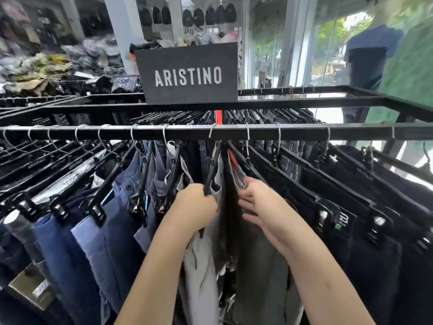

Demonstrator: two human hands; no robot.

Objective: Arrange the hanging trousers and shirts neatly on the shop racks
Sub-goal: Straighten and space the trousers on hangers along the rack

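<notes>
A black rack rail (pixel 187 132) runs across in front of me, with several pairs of trousers on black clip hangers. Blue trousers (pixel 93 242) hang to the left, black ones (pixel 375 231) to the right, light grey ones (pixel 201 259) in the middle. My left hand (pixel 194 207) is closed around the lower end of a black hanger (pixel 212 170) carrying the light grey trousers. My right hand (pixel 257 202) has its fingers pushed between the dark trousers (pixel 230 219) and the grey trousers (pixel 260 266) beside them, parting them.
A dark sign reading ARISTINO (pixel 188 75) stands on the rack's top bar. A second rail (pixel 304 90) of hangers runs behind. Piles of folded clothes (pixel 46 64) lie at back left, bags (pixel 199 15) hang on the far wall. A person in dark clothes (pixel 365 62) stands at right.
</notes>
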